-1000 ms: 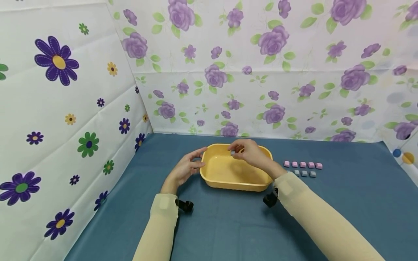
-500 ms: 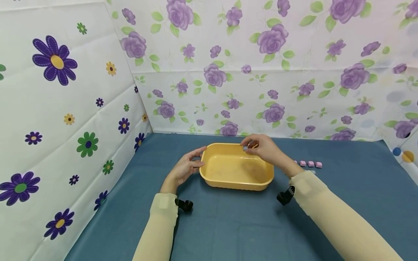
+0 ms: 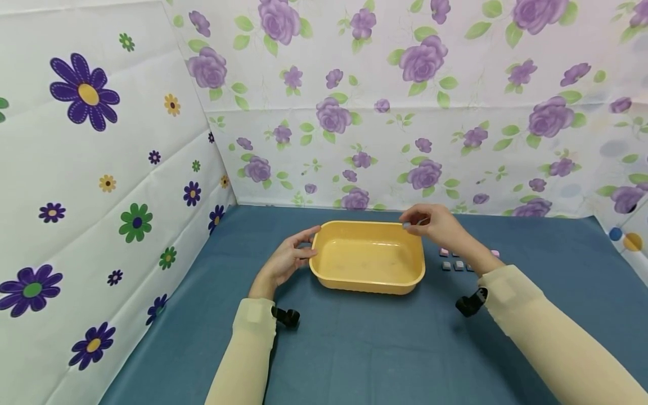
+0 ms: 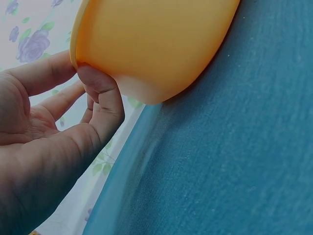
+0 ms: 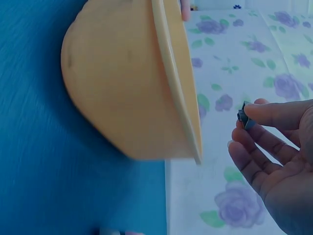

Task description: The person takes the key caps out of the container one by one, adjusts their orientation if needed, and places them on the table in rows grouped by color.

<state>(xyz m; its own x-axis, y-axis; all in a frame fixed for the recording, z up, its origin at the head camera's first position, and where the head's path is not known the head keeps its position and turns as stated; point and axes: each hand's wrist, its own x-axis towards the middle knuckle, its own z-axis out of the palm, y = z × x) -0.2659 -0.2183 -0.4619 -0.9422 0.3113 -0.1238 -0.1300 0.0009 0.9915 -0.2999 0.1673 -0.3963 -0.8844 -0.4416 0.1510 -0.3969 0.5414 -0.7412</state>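
Observation:
A small grey keycap (image 5: 246,116) is pinched between the thumb and fingertips of my right hand (image 3: 437,228). That hand is raised by the back right corner of a yellow plastic basin (image 3: 367,278). In the right wrist view the keycap's hollow underside and stem show, apart from the basin's rim. On the other side, my left hand (image 3: 287,257) holds the basin's left rim, its thumb (image 4: 100,81) against the outer wall. Inside the basin, the visible floor shows no keycap.
Right of the basin lie a row of pink keycaps (image 3: 444,252) and a row of grey keycaps (image 3: 458,265), partly hidden by my right forearm. A blue cloth (image 3: 344,349) covers the table. Flowered sheets (image 3: 304,84) rise at the back and left.
My right hand has moved right, from over the basin's middle to its back right corner, still pinching the grey keycap. The left hand stays on the rim.

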